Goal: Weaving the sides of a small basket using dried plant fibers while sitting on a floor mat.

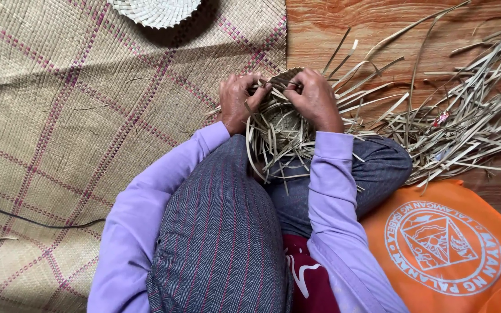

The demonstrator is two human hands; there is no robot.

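Observation:
A half-woven basket of dry palm strips [278, 124] rests against my raised knees, its loose ends sticking out all round. My left hand [238, 99] grips the rim on the left, fingers curled over the strips. My right hand [314, 97] pinches strips at the rim's top right. Both hands meet at the woven edge. My lilac sleeves and grey herringbone trousers fill the lower middle of the view.
A heap of loose palm strips [459, 116] lies on the wooden floor [378, 23] at the right. An orange bag with a white round emblem [447, 243] sits at the lower right. A plaid woven mat [76, 116] covers the left, with a pale woven piece [156, 11] at the top and a black cable [30, 221].

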